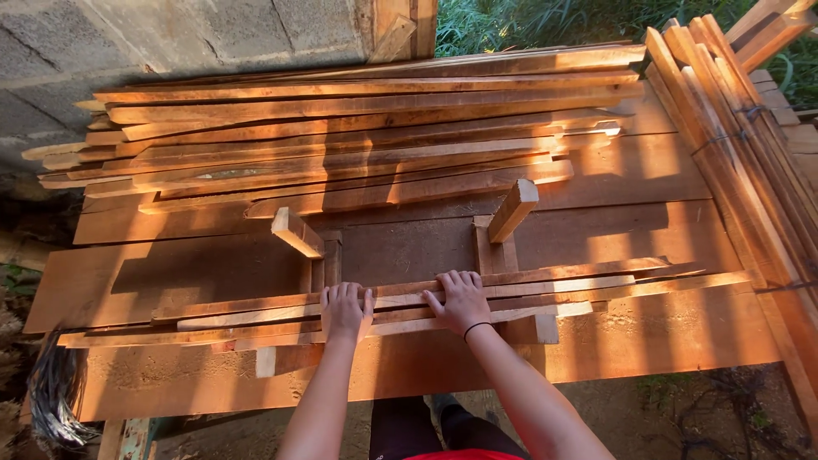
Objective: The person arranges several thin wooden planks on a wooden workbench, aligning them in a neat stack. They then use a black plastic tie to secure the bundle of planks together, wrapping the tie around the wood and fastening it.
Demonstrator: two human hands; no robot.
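Pressing flat, open fingers of the left hand (345, 311) and right hand (462, 301) lie on thin wood strips (545, 288). These rest across a plank bench (665, 341) outdoors, beside a block wall (170, 38).

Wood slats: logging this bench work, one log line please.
left hand flat on slats | right hand flat on slats | workbench

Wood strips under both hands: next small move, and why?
Probably slide the strips together until their ends line up. Left hand and right hand lie flat on the bundle across two upright blocks, and the strip ends at right sit staggered.
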